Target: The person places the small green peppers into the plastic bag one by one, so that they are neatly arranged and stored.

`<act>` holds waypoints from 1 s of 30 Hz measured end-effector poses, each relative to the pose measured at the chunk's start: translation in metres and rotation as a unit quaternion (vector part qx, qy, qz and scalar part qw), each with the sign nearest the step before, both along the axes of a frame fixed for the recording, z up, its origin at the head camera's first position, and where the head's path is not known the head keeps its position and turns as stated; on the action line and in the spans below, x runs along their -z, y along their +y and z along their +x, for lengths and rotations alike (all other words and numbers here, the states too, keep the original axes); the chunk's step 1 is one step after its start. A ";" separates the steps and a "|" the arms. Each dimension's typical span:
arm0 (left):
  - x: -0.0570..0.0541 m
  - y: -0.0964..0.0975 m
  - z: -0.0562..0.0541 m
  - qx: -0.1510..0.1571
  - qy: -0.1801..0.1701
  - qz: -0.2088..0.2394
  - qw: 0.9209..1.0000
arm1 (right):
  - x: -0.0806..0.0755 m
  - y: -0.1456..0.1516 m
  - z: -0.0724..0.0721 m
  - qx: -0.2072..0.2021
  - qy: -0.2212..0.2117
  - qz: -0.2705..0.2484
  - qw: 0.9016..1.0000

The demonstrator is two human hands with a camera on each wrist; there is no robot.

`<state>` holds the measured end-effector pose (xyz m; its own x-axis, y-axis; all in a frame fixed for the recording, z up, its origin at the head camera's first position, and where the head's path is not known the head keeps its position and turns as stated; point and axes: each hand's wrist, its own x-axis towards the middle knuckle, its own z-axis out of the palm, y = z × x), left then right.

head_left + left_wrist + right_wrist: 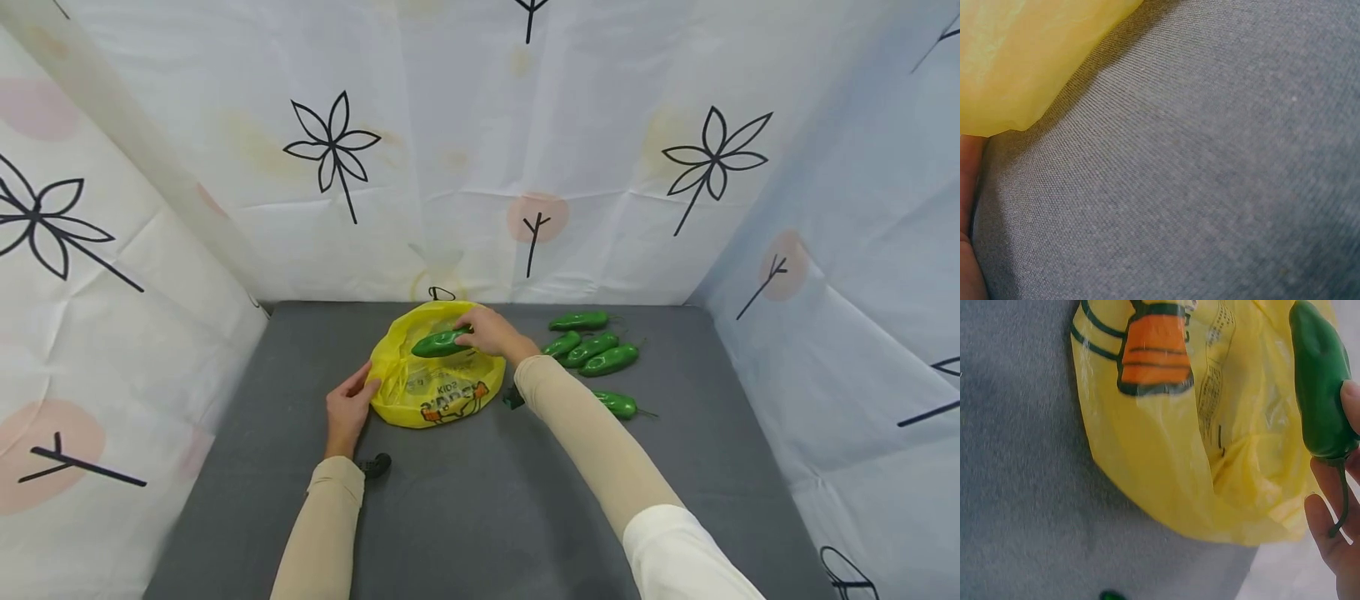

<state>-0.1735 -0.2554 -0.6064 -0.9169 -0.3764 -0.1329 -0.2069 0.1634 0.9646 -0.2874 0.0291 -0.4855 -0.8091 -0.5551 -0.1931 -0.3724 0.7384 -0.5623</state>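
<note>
A yellow plastic bag [390,408] with a printed cartoon and lettering lies on the dark grey table, its mouth spread wide and facing up. My left hand [348,408] pinches the bag's left rim between thumb and fingers; the left wrist view catches only a strip of that hand [967,206] under the yellow plastic. Over the bag's mouth, my right hand [491,333] holds a green chili pepper [438,343] by its stem end, tip pointing left. Seen from the right wrist, the glossy pepper [1321,381] has its thin curved stem beside the fingers.
Several more green chili peppers [611,360] lie right of the bag, and the right forearm partly covers some. One pepper [618,405] sits nearer the front. A white patterned cloth wall [480,250] rises behind the table [450,517], with similar cloth at both sides.
</note>
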 end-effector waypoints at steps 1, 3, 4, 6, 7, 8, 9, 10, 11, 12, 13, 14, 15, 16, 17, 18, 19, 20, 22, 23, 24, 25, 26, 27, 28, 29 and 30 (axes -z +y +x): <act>0.000 -0.001 0.000 0.000 -0.002 -0.001 1.000 | 0.001 -0.003 0.000 -0.003 0.001 0.001 1.000; 0.000 -0.002 0.000 0.001 -0.003 -0.001 1.000 | 0.003 -0.007 -0.001 -0.009 0.001 -0.001 1.000; 0.000 -0.002 0.000 0.001 -0.005 -0.001 1.000 | 0.004 -0.010 -0.001 -0.010 -0.001 -0.004 1.000; 0.000 -0.003 -0.001 0.000 -0.003 -0.002 1.000 | 0.006 -0.014 -0.001 -0.010 -0.005 -0.008 1.000; 0.000 -0.003 0.000 0.000 -0.003 -0.002 1.000 | 0.007 -0.016 -0.001 -0.009 -0.007 -0.010 1.000; 0.000 -0.003 0.000 -0.001 -0.003 -0.002 1.000 | 0.009 -0.018 -0.002 -0.006 -0.010 -0.009 1.000; -0.001 -0.003 0.000 -0.002 -0.001 -0.001 1.000 | 0.010 -0.020 -0.002 -0.004 -0.010 -0.008 1.000; -0.002 -0.002 0.000 -0.004 0.001 0.000 1.000 | 0.011 -0.021 -0.002 -0.002 -0.010 -0.006 1.000; -0.002 -0.001 0.000 -0.005 0.005 0.000 1.000 | 0.013 -0.023 -0.002 0.000 -0.009 -0.002 1.000; -0.003 -0.001 0.000 -0.007 0.008 0.003 1.000 | 0.014 -0.024 -0.003 0.003 -0.010 0.001 1.000; -0.003 0.000 0.000 -0.008 0.009 0.002 1.000 | 0.015 -0.025 -0.003 0.007 -0.010 0.003 1.000; -0.003 0.000 0.000 -0.009 0.011 0.003 1.000 | 0.017 -0.026 -0.003 0.009 -0.009 0.006 1.000; -0.003 0.001 0.001 -0.009 0.011 0.002 1.000 | 0.018 -0.027 -0.002 0.011 -0.007 0.008 1.000; -0.002 0.001 0.001 -0.010 0.012 0.001 1.000 | 0.018 -0.027 -0.002 0.013 -0.008 0.011 1.000; -0.002 0.002 0.001 -0.010 0.012 0.000 1.000 | 0.019 -0.028 -0.002 0.015 -0.008 0.012 1.000; -0.002 0.002 0.001 -0.009 0.011 -0.002 1.000 | 0.020 -0.028 -0.001 0.017 -0.009 0.013 1.000; -0.001 0.002 0.001 -0.008 0.010 -0.004 1.000 | 0.021 -0.028 -0.001 0.017 -0.008 0.013 1.000; -0.001 0.002 0.001 -0.007 0.011 -0.003 1.000 | 0.021 -0.029 0.000 0.017 -0.008 0.014 1.000; 0.000 0.002 0.000 -0.005 0.011 -0.002 1.000 | 0.023 -0.029 0.000 0.018 -0.009 0.015 1.000; 0.000 0.002 0.000 -0.004 0.012 -0.001 1.000 | 0.024 -0.030 0.001 0.020 -0.008 0.015 1.000; 0.000 0.002 0.000 -0.003 0.012 0.001 1.000 | 0.024 -0.030 0.001 0.020 -0.007 0.015 1.000; 0.000 0.001 0.000 -0.003 0.012 0.003 1.000 | 0.025 -0.031 0.001 0.021 -0.006 0.015 1.000; 0.000 0.001 0.000 -0.004 0.011 0.004 1.000 | 0.026 -0.031 0.001 0.022 -0.004 0.017 1.000; 0.000 0.001 0.000 -0.004 0.011 0.004 1.000 | 0.027 -0.032 0.001 0.023 -0.003 0.017 1.000; 0.000 0.000 0.000 -0.005 0.011 0.005 1.000 | 0.027 -0.032 0.001 0.023 -0.001 0.017 1.000; 0.000 0.000 0.000 -0.006 0.011 0.004 1.000 | 0.028 -0.033 0.001 0.024 0.001 0.018 1.000; 0.000 -0.001 -0.001 -0.005 0.012 0.003 1.000 | 0.028 -0.033 0.001 0.024 0.001 0.017 1.000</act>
<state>-0.1740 -0.2561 -0.6067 -0.9158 -0.3853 -0.1129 -0.1852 0.1560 0.9702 -0.2866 -0.0044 -0.5137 -0.8354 -0.5082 -0.2091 -0.3366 0.7740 -0.5363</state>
